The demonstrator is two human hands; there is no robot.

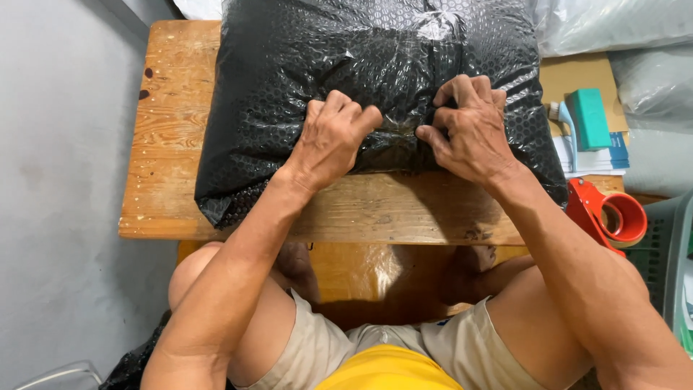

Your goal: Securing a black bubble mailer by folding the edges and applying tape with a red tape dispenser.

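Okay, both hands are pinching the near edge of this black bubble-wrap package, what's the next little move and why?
Probably hold the fold with the left hand and reach the right hand to the red tape dispenser: the black package edge is gathered but looks untaped there.

A worn wooden table is standing on a grey floor, with soft light glancing off orange boards lying beneath it

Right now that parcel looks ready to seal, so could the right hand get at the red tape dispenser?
Probably yes: the red tape dispenser lies uncovered at the table's right edge, beside the right hand. That hand would first have to let go of the black bubble-wrap package.
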